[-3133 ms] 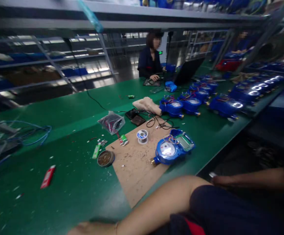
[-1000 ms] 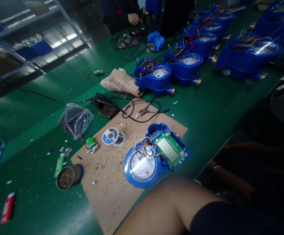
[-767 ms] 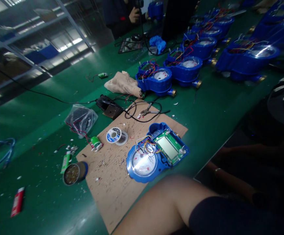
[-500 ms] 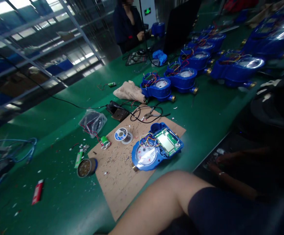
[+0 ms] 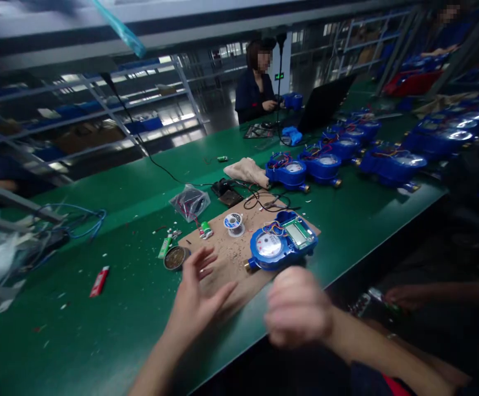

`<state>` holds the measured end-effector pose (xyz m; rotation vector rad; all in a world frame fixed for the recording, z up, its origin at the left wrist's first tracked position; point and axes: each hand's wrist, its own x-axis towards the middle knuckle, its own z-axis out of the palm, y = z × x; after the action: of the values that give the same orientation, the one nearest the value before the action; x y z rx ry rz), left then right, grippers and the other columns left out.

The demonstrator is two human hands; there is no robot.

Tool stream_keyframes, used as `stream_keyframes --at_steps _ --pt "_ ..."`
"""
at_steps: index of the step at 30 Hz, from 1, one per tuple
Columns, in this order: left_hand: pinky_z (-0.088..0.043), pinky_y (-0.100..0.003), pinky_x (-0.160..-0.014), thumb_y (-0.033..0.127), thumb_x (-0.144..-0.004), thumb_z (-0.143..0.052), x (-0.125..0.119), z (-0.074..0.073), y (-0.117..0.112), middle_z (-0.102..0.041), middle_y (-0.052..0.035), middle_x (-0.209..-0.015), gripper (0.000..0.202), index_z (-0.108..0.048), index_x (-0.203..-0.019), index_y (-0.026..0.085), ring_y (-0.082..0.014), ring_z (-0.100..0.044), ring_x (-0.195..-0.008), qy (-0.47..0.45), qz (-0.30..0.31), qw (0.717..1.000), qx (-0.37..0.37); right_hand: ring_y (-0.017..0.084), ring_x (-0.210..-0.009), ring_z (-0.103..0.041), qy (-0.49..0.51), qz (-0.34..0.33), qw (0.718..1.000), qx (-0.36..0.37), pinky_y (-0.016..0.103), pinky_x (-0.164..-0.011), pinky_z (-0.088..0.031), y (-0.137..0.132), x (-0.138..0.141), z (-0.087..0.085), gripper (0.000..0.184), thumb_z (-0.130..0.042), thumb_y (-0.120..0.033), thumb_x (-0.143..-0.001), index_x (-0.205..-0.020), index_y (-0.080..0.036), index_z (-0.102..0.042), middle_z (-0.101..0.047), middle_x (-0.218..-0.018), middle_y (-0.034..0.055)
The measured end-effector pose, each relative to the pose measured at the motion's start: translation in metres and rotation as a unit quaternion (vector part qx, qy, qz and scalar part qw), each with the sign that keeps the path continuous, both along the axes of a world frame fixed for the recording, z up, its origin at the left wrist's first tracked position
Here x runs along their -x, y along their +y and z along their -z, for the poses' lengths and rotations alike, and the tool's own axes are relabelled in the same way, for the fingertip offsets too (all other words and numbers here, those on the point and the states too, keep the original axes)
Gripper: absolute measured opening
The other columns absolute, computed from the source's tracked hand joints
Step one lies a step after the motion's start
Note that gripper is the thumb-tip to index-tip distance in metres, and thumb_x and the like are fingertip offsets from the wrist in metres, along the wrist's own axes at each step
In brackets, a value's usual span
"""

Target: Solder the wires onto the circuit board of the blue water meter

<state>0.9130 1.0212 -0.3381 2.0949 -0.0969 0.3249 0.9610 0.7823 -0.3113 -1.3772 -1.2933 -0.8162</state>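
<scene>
My left hand (image 5: 198, 291) is open over the brown cardboard sheet (image 5: 223, 283), thumb and fingers spread, holding nothing. My right hand (image 5: 299, 308) is a blurred fist near the table's front edge; whatever is inside it, if anything, is hidden. Just beyond the fist lies a blue water meter (image 5: 270, 245) with a round dial, loose coloured wires and a green circuit board with a display (image 5: 299, 234). Neither hand visibly touches the meter. A solder spool (image 5: 234, 224) stands behind it on the cardboard. Close to my left fingertips is a round tin (image 5: 176, 257) of brown material.
Several blue meters (image 5: 286, 170) line the green table (image 5: 140, 308) at the back right. A beige cloth (image 5: 245, 171), pliers (image 5: 274, 204), a black cable and a plastic bag (image 5: 190, 202) lie behind the cardboard. A red tube (image 5: 99, 281) is at left. Co-workers sit across and at right.
The view has swung left and up. My left hand has come into view, open. My right arm, earlier stretched across the front with its hand out of frame, has drawn back; its fist now shows.
</scene>
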Motion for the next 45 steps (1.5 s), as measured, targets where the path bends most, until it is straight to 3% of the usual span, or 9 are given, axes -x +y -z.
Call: stream_keyframes --at_steps 1,3,7,10,17,25,31,40,45 --pt "-0.054 -0.044 -0.108 0.044 -0.079 -0.084 -0.014 0.002 -0.015 -0.042 -0.0117 -0.153 0.098 -0.021 -0.154 0.032 -0.0245 -0.052 -0.134 0.005 0.034 0.999 0.017 0.014 -0.100 -0.058 0.049 0.073 0.995 -0.042 0.027 -0.090 -0.053 -0.025 -0.011 0.004 0.050 -0.070 -0.003 -0.072 -0.120 -0.013 -0.057 -0.056 -0.107 0.0058" --pt "-0.046 -0.048 -0.117 0.052 -0.074 -0.086 -0.037 0.004 -0.044 -0.037 -0.0119 -0.158 0.114 -0.010 -0.158 0.034 -0.0260 -0.047 -0.140 0.038 0.099 0.994 0.018 0.016 -0.103 -0.057 0.182 0.249 0.948 -0.078 0.030 -0.095 -0.050 -0.070 -0.030 0.016 0.057 -0.078 -0.015 -0.074 -0.127 -0.017 -0.055 -0.053 -0.113 0.0073" --pt "-0.037 -0.055 -0.121 0.056 -0.067 -0.089 -0.059 0.009 -0.081 -0.039 -0.0128 -0.157 0.133 0.004 -0.160 0.034 -0.0331 -0.043 -0.143 0.070 0.111 0.991 0.015 0.026 -0.140 -0.044 0.418 0.201 0.880 0.105 0.045 -0.121 -0.037 -0.118 -0.056 0.037 0.102 -0.091 -0.041 -0.070 -0.153 -0.025 -0.033 -0.041 -0.152 0.0111" --pt "-0.046 -0.056 -0.111 0.045 -0.070 -0.086 -0.061 0.017 -0.087 -0.050 -0.0127 -0.147 0.123 -0.003 -0.160 0.032 -0.0356 -0.055 -0.130 0.069 0.085 0.994 0.012 0.027 -0.143 -0.043 0.457 0.170 0.841 0.234 0.048 -0.124 -0.035 -0.116 -0.065 0.035 0.106 -0.090 -0.049 -0.069 -0.157 -0.026 -0.035 -0.043 -0.153 0.0093" --pt "-0.046 -0.046 -0.114 0.030 -0.065 -0.085 -0.047 0.023 -0.054 -0.052 -0.0106 -0.145 0.114 -0.017 -0.157 0.027 -0.0303 -0.058 -0.127 0.006 0.089 0.994 0.066 0.030 -0.119 -0.061 0.426 0.197 0.838 0.277 0.046 -0.104 -0.053 -0.068 -0.057 0.022 0.087 -0.091 -0.060 -0.060 -0.130 -0.016 -0.065 -0.064 -0.127 0.0107" --pt "-0.042 -0.053 -0.117 0.021 -0.063 -0.089 0.063 0.026 0.058 -0.049 -0.0123 -0.148 0.116 -0.019 -0.155 0.031 -0.0295 -0.055 -0.132 0.047 -0.005 0.989 0.142 0.021 -0.120 -0.057 0.344 0.111 0.883 0.298 0.040 -0.104 -0.051 0.051 0.005 0.027 0.102 -0.086 -0.072 -0.062 -0.144 -0.023 -0.051 -0.061 -0.132 0.0032" --pt "-0.048 -0.060 -0.108 0.027 -0.066 -0.089 0.115 0.036 0.120 -0.047 -0.0188 -0.146 0.109 -0.022 -0.153 0.027 -0.0334 -0.059 -0.126 0.055 -0.113 0.989 0.080 0.019 -0.117 -0.059 0.332 0.000 0.881 0.337 0.039 -0.104 -0.051 0.129 0.016 0.041 0.108 -0.084 -0.075 -0.062 -0.150 -0.024 -0.044 -0.062 -0.130 0.0013" --pt "-0.044 -0.050 -0.117 0.025 -0.067 -0.085 0.117 0.052 0.158 -0.043 -0.0121 -0.152 0.107 -0.025 -0.156 0.029 -0.0304 -0.051 -0.135 0.030 -0.067 0.997 0.018 0.020 -0.127 -0.052 0.298 0.014 0.879 0.372 0.040 -0.110 -0.048 0.149 0.025 0.057 0.090 -0.075 -0.068 -0.081 -0.149 -0.022 -0.039 -0.055 -0.138 0.0049" --pt "-0.037 -0.046 -0.123 0.043 -0.069 -0.091 0.130 0.046 0.156 -0.030 -0.0118 -0.162 0.121 -0.013 -0.161 0.030 -0.0284 -0.042 -0.144 0.055 -0.102 0.993 -0.015 0.022 -0.129 -0.051 0.301 0.025 0.869 0.393 0.043 -0.111 -0.049 0.151 0.026 0.058 0.093 -0.075 -0.068 -0.081 -0.153 -0.025 -0.034 -0.052 -0.142 0.0051"
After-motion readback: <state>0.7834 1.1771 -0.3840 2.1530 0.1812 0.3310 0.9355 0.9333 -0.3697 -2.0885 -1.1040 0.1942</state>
